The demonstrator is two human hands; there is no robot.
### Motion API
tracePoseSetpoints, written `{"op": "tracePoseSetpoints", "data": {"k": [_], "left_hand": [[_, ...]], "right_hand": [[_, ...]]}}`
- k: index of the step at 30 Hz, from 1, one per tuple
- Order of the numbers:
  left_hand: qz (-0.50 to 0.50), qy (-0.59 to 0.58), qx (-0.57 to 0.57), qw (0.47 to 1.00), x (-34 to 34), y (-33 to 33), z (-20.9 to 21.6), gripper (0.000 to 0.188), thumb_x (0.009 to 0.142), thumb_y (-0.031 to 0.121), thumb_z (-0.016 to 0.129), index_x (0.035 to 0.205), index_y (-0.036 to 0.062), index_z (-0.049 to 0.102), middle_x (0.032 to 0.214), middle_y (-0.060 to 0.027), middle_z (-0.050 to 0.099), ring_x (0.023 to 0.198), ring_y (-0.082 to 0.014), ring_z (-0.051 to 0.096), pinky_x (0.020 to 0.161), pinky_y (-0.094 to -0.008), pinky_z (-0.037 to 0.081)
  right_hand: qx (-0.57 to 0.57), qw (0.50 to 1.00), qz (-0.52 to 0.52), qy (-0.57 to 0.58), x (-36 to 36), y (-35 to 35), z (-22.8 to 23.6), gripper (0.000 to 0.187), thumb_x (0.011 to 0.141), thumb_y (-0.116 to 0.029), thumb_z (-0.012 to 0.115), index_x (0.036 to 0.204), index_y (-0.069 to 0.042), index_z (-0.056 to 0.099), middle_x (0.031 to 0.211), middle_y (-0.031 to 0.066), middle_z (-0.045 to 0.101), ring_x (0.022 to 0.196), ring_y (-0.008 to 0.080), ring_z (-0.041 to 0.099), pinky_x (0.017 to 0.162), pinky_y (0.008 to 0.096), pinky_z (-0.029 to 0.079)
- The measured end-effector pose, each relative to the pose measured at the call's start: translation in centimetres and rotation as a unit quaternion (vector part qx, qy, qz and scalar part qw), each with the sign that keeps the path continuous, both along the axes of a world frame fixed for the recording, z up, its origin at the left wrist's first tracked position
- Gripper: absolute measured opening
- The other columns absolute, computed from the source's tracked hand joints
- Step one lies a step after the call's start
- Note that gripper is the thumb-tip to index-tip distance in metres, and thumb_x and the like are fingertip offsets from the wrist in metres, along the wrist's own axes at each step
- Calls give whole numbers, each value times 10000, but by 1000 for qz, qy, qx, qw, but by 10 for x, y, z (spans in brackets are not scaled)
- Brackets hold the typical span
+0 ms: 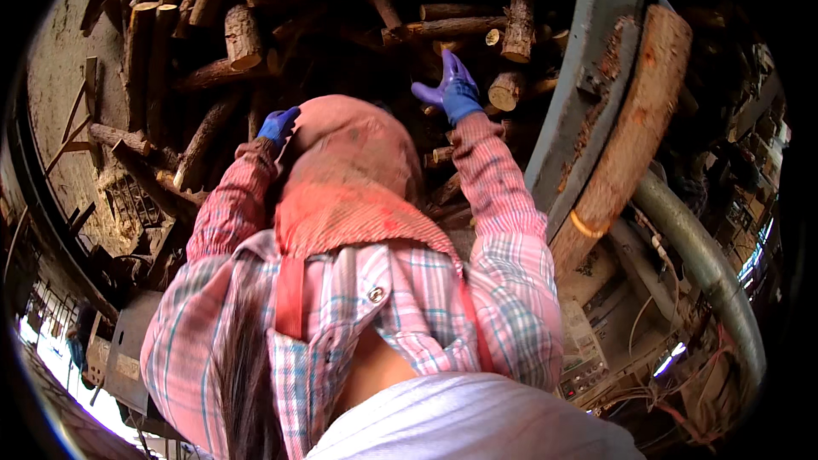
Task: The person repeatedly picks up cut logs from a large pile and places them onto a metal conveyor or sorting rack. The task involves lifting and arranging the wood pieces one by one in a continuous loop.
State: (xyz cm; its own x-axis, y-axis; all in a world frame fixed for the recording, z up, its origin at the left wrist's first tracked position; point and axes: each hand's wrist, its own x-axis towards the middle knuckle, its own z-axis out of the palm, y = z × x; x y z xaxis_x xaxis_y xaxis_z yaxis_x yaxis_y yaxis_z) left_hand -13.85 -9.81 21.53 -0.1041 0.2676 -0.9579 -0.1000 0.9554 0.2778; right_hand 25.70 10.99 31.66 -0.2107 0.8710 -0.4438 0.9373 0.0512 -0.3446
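Observation:
My right hand (454, 92), in a purple and blue glove, reaches over the log pile with thumb and fingers spread and nothing in it. Just to its right is the pale cut end of a short log (506, 91). A thicker short log (518, 24) stands on end a little farther off. My left hand (279, 125), in the same kind of glove, is beside the reddish apron (349, 132). Its fingers stretch toward the apron's edge, partly hidden, and no object shows in them.
To the right, a long peeled log (635, 119) rests along a grey metal chute (588, 77). A thick metal pipe (707, 247) curves below it. Bark-covered logs (243, 38) lie heaped ahead and to the left. A control panel (584, 382) with cables is at the lower right.

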Motion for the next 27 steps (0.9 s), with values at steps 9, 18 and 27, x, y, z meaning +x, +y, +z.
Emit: {"op": "tracePoseSetpoints", "data": {"k": [9, 18, 27], "left_hand": [[170, 45, 68, 982, 28, -78, -58, 276, 968, 226, 641, 1161, 28, 639, 949, -33, 664, 821, -137, 628, 721, -279, 521], [223, -45, -163, 960, 66, -105, -96, 428, 989, 307, 585, 1352, 87, 531, 1102, -90, 700, 917, -237, 673, 729, -367, 530], [84, -44, -20, 995, 56, -45, -58, 428, 977, 339, 594, 1354, 136, 569, 1132, -81, 695, 937, -188, 656, 775, -357, 498]], "right_hand": [[-4, 894, -310, -323, 186, 163, -246, 1404, 543, -755, 812, 1588, -107, 135, 1641, 186, 173, 1506, 358, 205, 1197, 551, 209], [-219, 906, -355, -76, 260, 214, -206, 1398, 533, -596, 916, 1577, -53, 163, 1550, 244, 360, 1421, 403, 373, 1170, 489, 338], [-100, 822, -478, 292, 203, 167, -273, 1050, 654, -454, 923, 1418, 76, 435, 1302, 195, 617, 1148, 269, 619, 1007, 389, 502]]}}
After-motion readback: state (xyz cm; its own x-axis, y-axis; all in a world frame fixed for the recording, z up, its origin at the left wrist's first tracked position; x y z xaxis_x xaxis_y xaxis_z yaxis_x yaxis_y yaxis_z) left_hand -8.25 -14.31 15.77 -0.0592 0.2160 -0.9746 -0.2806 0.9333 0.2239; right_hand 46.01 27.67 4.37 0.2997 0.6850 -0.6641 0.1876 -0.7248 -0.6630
